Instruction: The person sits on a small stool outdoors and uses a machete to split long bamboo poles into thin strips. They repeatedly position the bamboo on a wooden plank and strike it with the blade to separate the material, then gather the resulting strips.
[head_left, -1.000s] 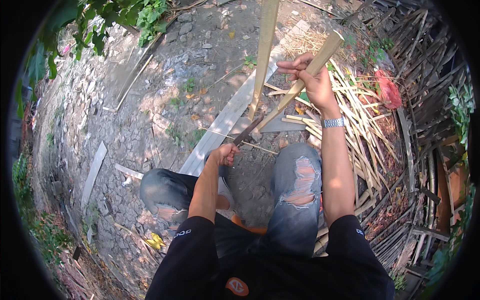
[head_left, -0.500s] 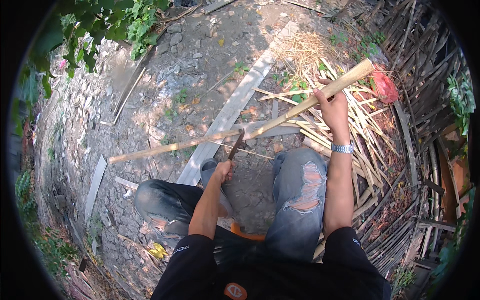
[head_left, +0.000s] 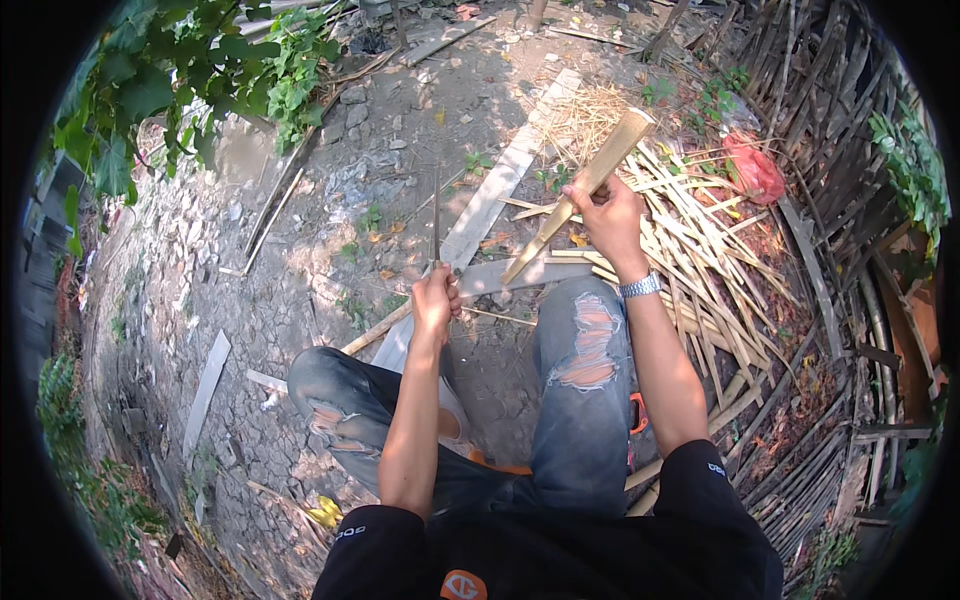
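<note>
My left hand (head_left: 436,303) is closed round the handle of a knife, whose narrow dark blade (head_left: 437,222) points away from me. My right hand (head_left: 609,222), with a metal-banded watch on the wrist, grips a split piece of bamboo (head_left: 583,185). The bamboo slants from a broad far end at the upper right to a narrow near end above my right knee. Knife and bamboo are apart. Left of my left hand, a bamboo pole (head_left: 376,329) shows in part, with the rest hidden behind my hand and leg.
A grey plank (head_left: 512,165) lies lengthwise on the cracked ground ahead. To the right is a heap of thin bamboo strips (head_left: 690,250) beside a red plastic bag (head_left: 752,168). A stick fence (head_left: 815,90) stands at the far right. Leafy vines (head_left: 150,85) hang at upper left.
The knife has lifted away from the bamboo, its blade turning upright. My right hand has shifted left with the bamboo, which stands steeper. The pole at left has dropped toward my left knee.
</note>
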